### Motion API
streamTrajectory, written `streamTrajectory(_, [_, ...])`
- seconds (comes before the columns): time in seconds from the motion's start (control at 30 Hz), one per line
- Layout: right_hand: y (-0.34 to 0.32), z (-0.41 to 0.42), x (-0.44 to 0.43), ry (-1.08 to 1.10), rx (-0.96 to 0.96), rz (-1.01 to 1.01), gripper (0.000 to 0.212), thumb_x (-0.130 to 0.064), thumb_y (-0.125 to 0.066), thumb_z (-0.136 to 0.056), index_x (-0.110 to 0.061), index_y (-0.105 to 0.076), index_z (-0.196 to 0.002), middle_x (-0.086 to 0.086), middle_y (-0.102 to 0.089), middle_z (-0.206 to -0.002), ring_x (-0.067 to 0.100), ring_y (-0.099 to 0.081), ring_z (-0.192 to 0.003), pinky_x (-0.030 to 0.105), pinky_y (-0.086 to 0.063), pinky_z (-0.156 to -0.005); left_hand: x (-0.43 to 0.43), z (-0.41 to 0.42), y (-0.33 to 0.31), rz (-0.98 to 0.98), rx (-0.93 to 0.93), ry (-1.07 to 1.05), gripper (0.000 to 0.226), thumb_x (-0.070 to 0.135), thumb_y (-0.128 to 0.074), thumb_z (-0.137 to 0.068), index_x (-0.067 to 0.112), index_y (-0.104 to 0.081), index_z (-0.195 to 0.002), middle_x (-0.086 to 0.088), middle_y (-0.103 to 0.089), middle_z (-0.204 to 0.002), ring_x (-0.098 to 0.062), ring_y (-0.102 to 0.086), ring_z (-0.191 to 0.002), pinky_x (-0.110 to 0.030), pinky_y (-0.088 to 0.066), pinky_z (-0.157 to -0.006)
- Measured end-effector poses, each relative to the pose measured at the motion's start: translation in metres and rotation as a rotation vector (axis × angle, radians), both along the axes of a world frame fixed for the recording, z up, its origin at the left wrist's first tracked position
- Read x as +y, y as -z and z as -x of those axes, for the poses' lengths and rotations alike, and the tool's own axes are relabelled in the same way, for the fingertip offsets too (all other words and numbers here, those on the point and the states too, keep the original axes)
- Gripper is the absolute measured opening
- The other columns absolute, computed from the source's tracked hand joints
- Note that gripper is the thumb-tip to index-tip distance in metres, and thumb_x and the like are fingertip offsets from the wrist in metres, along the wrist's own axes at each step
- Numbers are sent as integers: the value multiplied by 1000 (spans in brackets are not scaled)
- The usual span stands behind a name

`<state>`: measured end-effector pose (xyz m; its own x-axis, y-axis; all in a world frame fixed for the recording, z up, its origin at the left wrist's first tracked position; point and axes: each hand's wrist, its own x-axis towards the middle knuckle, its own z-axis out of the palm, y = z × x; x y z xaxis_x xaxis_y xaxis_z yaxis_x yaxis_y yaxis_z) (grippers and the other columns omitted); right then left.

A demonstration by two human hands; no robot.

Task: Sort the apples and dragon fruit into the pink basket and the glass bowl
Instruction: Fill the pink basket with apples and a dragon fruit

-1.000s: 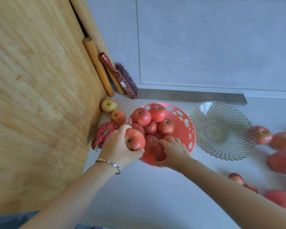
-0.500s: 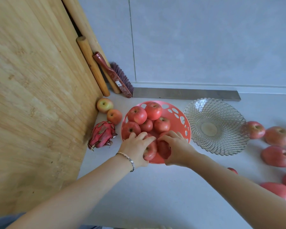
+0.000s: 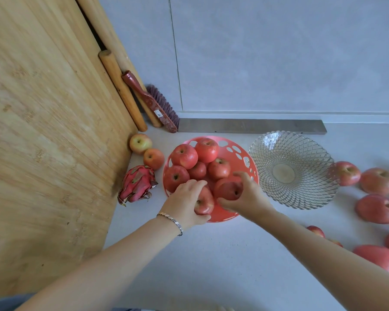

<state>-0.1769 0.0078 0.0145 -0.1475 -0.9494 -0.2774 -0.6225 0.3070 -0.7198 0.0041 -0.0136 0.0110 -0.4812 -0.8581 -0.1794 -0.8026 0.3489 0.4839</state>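
Low, both hands (image 3: 184, 204) cupping apples (image 3: 203, 202)

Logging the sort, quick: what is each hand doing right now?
Left hand: closed on an apple at the pink basket's near rim.
Right hand: closed on another apple in the basket.

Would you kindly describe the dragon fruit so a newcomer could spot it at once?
Start at the big wooden board on the left. At its foot, left of the pink basket, lies the dragon fruit. Unlike the two smooth round apples just behind it, it is magenta, with leafy green-tipped scales.
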Motion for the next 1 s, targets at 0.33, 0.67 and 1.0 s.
streamTrajectory(0.33, [-24, 35, -18, 142, -73, 99, 61, -26, -81, -63, -25, -50, -117, 2, -59, -105, 18, -59, -94, 25, -45, -82, -2, 37, 10, -167, -9, 8, 77, 37, -77, -67, 14, -35, -126, -4, -46, -126, -22, -50, -111, -33, -47, -86])
streamTrajectory(0.67, [-31, -21, -13, -228, -45, 204, 83, -28, -86, -52, -23, -45, -125, -1, -56, -116, 14, -50, -110, 15, -34, -87, -11, -25, -24, -253, 606, -226, 62, 11, -52, -65, 41, -43, -119, 9, -49, -128, -2, -50, -116, -20, -45, -92])
streamTrajectory(1.0, [-5, -63, -15, -447, 33, 147, 112, -25, -84, -59, -21, -14, -146, 6, -43, -135, 21, -36, -127, 28, -31, -106, -17, -20, -23, -163, 177, -87, 68, 46, -61, -55, 21, -51, -117, 5, -57, -107, -24, -51, -111, -35, -48, -92])
